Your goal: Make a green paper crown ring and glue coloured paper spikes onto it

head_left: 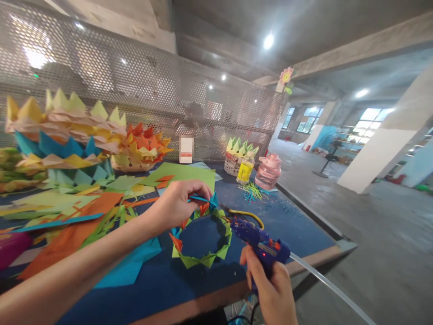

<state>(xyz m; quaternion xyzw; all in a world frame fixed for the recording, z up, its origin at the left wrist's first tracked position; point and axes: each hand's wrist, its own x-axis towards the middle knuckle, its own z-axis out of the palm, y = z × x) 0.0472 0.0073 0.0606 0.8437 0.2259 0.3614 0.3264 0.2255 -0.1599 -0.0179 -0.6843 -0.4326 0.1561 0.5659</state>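
My left hand (177,201) is closed on the top edge of a paper ring (203,259) folded from green, blue and orange pieces, holding it tilted above the blue table (297,225). My right hand (270,289) grips the handle of a blue glue gun (260,241) near the table's front edge. The gun's nozzle points left at the ring's right side, close to the folded blue piece under my left fingers. A clear glue stick (324,284) sticks out behind the gun to the lower right.
Loose sheets of green, orange and blue paper (84,212) cover the table's left half. Stacked paper crowns (61,131) stand at the back left, another (140,149) in the middle. A yellow bottle (245,170), a pink jar (268,171) and a white container (186,149) stand by the mesh screen.
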